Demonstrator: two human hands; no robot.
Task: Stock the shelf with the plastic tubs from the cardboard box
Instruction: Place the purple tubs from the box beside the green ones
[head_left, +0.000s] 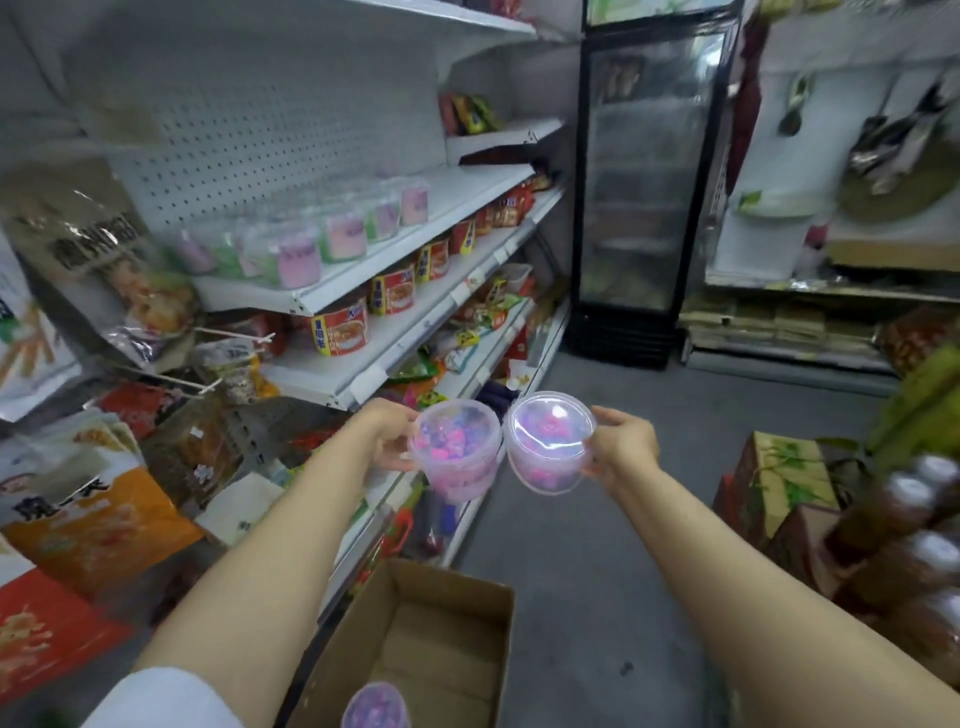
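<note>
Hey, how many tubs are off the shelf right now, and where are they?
3. One tub is held in the left hand, one in the right hand, and one sits in the cardboard box. More may lie hidden below the frame edge.

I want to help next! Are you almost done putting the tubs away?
Nearly. A row of tubs already stands on the shelf. The left hand holds one tub, the right hand another. Only one tub shows in the cardboard box.
</note>
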